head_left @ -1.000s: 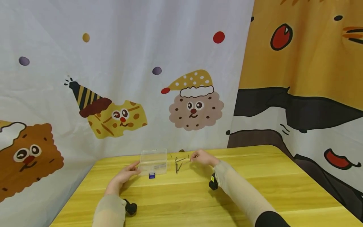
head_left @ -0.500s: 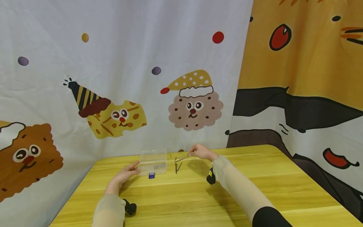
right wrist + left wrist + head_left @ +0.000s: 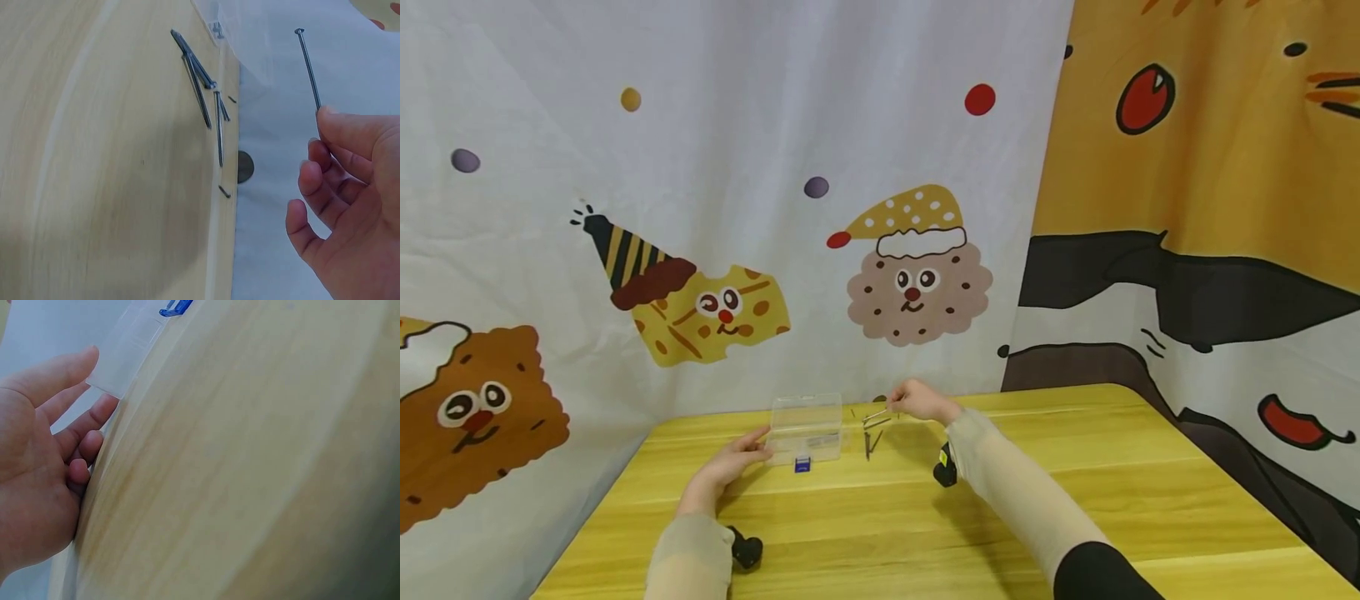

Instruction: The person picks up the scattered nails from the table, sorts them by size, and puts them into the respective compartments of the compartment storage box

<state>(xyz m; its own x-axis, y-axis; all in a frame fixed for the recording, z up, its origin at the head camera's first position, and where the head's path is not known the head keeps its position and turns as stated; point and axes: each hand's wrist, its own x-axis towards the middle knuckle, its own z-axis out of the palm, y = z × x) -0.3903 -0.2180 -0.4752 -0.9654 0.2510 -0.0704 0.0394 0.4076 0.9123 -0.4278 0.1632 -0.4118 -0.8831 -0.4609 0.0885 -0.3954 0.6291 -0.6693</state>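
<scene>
At the far side of the table stands a clear plastic box [image 3: 782, 452] with its lid raised and a blue latch [image 3: 802, 465] on its front. My left hand [image 3: 730, 458] holds the box's left end, thumb and fingers at its corner in the left wrist view. My right hand [image 3: 350, 181] pinches a long metal nail [image 3: 309, 72] near its lower end between thumb and fingers, its flat head free at the top. Several loose nails, long ones [image 3: 219, 134] and short ones [image 3: 225, 191], lie on the table to the right of the box.
The yellow wood-grain table [image 3: 850, 533] ends at its back edge just beyond the nails. A white curtain [image 3: 737, 125] with cartoon prints hangs behind it. Black wrist devices [image 3: 747, 550] sit on both wrists.
My right hand has lifted a nail from the table and moved left with it, over the loose nails. The left hand has stayed at the box.
</scene>
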